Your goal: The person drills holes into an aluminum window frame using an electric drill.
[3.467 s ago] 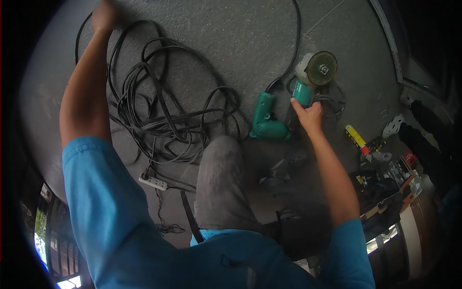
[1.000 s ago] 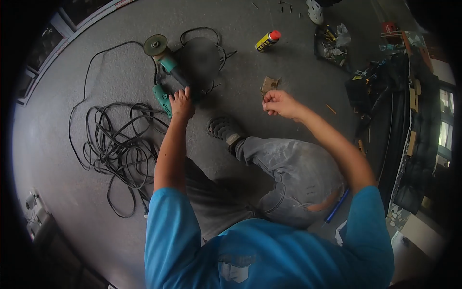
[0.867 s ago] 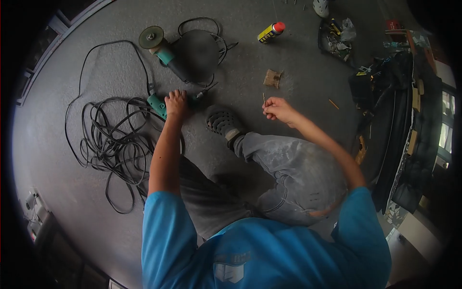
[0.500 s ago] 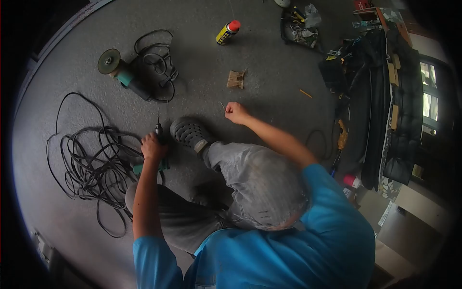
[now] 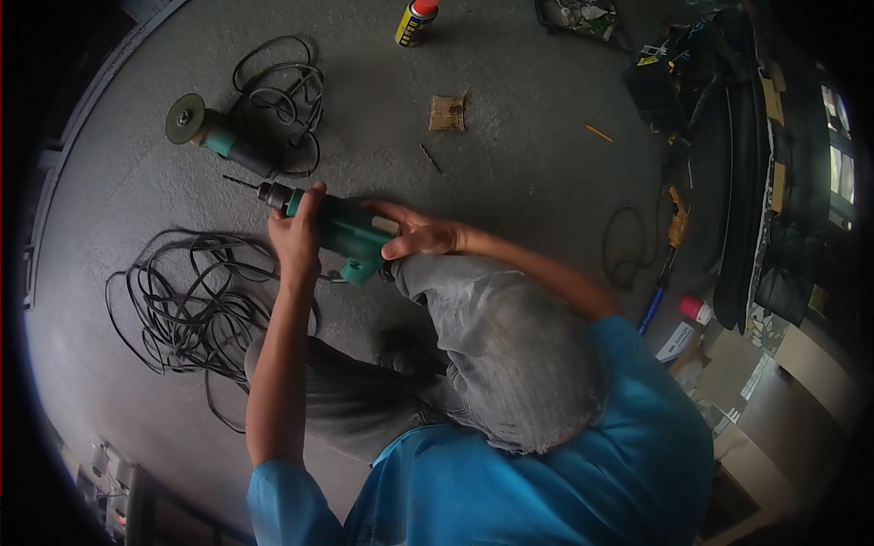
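Above the floor [image 5: 528,155], left hand [image 5: 296,238] and right hand [image 5: 414,238] clasp the drill [image 5: 350,229] tight; a bumped trigger could spin its chuck [image 5: 273,194] against the left hand.

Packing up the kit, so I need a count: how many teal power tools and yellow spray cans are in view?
Teal power tools: 2 (drill gripped by left hand and right hand; angle grinder lying apart)
Yellow spray cans: 1
Total: 3
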The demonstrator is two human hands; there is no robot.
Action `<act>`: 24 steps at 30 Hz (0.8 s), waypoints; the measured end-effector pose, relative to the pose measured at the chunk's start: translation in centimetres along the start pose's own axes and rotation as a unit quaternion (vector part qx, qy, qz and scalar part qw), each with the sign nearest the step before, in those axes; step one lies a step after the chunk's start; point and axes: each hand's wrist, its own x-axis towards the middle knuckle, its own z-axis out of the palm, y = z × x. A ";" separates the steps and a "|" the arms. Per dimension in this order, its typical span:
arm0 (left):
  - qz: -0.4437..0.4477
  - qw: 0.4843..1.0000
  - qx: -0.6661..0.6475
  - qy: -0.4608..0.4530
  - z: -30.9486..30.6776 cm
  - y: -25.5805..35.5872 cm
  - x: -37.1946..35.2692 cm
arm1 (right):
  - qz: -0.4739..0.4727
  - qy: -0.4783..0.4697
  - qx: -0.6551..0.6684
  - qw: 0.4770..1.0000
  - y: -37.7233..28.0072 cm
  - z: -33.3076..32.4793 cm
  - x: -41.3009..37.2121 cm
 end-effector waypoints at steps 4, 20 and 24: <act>-0.012 1.000 -0.017 -0.023 7.2 3.4 -0.3 | -0.077 0.029 0.089 0.993 -1.1 -3.4 -1.5; -0.117 0.936 0.087 -0.321 25.7 2.0 -0.2 | -0.333 0.254 0.205 0.885 1.2 -7.0 -10.1; -0.156 0.886 0.090 -0.427 29.0 2.1 -0.1 | -0.402 0.153 0.182 0.884 -0.6 -8.6 -11.7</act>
